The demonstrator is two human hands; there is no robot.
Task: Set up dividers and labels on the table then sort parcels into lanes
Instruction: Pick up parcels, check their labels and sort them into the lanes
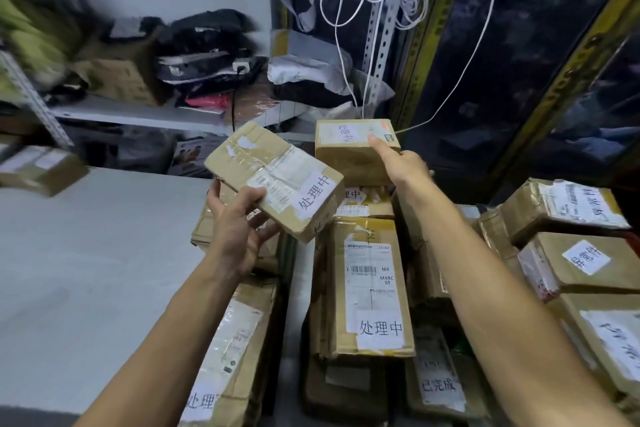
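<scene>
Cardboard parcel (273, 180) tilts in our left hand (239, 229), fingers gripping it; our right hand (403, 163) grasps a small box (356, 149).

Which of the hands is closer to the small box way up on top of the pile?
Right. The right hand touches the small box on top of the pile, thumb on its label. The left hand is off to its left, holding another parcel.

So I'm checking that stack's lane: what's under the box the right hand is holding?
Under the box held by the right hand a parcel shows a label ending in 中. The rest of its label and anything lower is covered.
</scene>
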